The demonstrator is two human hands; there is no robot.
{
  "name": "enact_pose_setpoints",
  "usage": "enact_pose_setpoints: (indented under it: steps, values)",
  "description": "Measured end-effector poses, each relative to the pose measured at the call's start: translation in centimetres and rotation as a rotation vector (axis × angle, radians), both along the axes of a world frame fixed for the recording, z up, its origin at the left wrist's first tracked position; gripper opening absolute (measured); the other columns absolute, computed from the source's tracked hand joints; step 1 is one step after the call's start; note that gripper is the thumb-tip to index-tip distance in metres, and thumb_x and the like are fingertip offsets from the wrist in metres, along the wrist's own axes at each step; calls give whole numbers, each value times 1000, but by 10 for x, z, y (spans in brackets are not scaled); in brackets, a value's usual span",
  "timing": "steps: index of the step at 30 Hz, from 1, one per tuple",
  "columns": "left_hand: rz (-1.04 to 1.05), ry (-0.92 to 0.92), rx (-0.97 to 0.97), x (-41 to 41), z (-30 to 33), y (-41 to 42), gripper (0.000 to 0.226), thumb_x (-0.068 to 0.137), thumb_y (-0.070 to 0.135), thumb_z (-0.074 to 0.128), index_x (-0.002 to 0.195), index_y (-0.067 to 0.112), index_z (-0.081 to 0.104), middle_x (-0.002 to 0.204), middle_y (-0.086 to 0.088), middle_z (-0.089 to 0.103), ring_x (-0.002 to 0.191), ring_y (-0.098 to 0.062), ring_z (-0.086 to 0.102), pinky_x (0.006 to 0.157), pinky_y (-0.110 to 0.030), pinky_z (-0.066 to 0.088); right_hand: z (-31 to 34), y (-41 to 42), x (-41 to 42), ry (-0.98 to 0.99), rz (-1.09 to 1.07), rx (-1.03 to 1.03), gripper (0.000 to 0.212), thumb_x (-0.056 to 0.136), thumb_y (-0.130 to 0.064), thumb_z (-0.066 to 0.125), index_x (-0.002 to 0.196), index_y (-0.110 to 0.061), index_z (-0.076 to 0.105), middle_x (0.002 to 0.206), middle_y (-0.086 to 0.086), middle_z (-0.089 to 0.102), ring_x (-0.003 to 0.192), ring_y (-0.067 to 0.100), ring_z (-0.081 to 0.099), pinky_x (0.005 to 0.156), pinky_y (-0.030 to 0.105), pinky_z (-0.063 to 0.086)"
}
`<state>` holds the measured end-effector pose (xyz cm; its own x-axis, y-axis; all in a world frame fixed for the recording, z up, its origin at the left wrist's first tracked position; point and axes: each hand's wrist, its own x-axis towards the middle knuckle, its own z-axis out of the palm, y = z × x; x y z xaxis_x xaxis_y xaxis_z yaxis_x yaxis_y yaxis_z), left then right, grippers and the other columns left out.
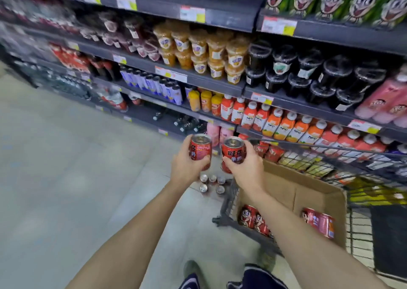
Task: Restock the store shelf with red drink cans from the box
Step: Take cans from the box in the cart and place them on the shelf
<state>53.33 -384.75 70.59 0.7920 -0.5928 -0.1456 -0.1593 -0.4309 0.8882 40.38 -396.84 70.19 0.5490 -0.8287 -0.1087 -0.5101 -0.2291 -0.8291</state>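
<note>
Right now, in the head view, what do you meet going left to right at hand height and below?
Left hand holding a red drink can → right hand holding another red can → brown cardboard box in the black wire cart.

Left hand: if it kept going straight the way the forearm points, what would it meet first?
Probably the pink bottles on the low shelf, just beyond the can that the left hand holds. Depth is unclear; the way up to them looks free.
</note>
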Motion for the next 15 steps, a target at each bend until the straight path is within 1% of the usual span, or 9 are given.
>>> enact_pose_setpoints:
  steps: [2, 3, 5, 6, 7, 8, 10, 12, 15]
  values:
    - [3, -16, -47, 23, 15, 19, 60, 61, 34, 72, 118, 36, 53, 97, 11, 70, 86, -8, 69, 85, -41, 57, 13, 19, 20, -15, 28, -24, 64, 77, -41, 79, 132, -33, 49, 113, -3, 68, 104, 18, 63, 88, 38, 53]
    - [11, -23, -66, 34, 21, 29, 61, 60, 33, 73, 118, 36, 53, 99, 11, 70, 87, -9, 69, 85, -42, 57, 21, 27, 30, -33, 41, -43, 64, 76, -42, 79, 132, -33, 49, 113, -3, 67, 103, 17, 63, 88, 38, 53]
    - [39, -41, -105, 54, 33, 48, 62, 59, 32, 75, 117, 37, 53, 101, 10, 69, 88, -8, 69, 85, -42, 57, 38, 42, 48, -57, 58, -62, 60, 77, -39, 79, 129, -30, 51, 112, -5, 64, 100, 14, 59, 85, 32, 49]
    - [55, -57, -114, 63, 41, 56, 62, 59, 33, 75, 117, 38, 52, 102, 10, 69, 89, -6, 68, 85, -41, 57, 47, 49, 57, -68, 61, -62, 57, 78, -36, 79, 128, -28, 52, 108, -7, 61, 97, 12, 55, 83, 28, 45]
    - [64, -72, -122, 71, 47, 65, 62, 59, 34, 75, 116, 40, 51, 103, 11, 69, 90, -5, 68, 86, -40, 57, 56, 55, 66, -84, 63, -67, 57, 79, -33, 80, 129, -27, 52, 104, -8, 59, 97, 12, 55, 83, 26, 43]
    - [69, -77, -121, 80, 53, 73, 64, 59, 35, 76, 117, 41, 50, 104, 12, 68, 91, -4, 68, 87, -39, 57, 63, 61, 75, -100, 66, -81, 60, 79, -33, 80, 131, -26, 52, 103, -9, 60, 100, 14, 57, 85, 26, 44]
    - [67, -75, -115, 96, 64, 88, 69, 60, 35, 76, 122, 40, 48, 105, 14, 67, 92, -3, 67, 89, -38, 56, 75, 71, 95, -106, 75, -128, 67, 77, -41, 79, 135, -28, 49, 110, -7, 66, 107, 17, 61, 94, 34, 50]
    - [66, -82, -115, 112, 73, 101, 70, 60, 35, 77, 124, 41, 47, 106, 17, 65, 94, -2, 66, 90, -39, 56, 83, 78, 114, -117, 84, -141, 66, 75, -45, 79, 133, -32, 49, 114, -8, 67, 108, 16, 62, 95, 41, 52]
    - [69, -111, -106, 137, 84, 114, 67, 64, 31, 80, 120, 45, 46, 104, 23, 62, 97, -2, 64, 91, -38, 55, 95, 85, 139, -139, 104, -141, 64, 76, -45, 79, 131, -33, 50, 116, -9, 65, 109, 15, 60, 95, 42, 52]
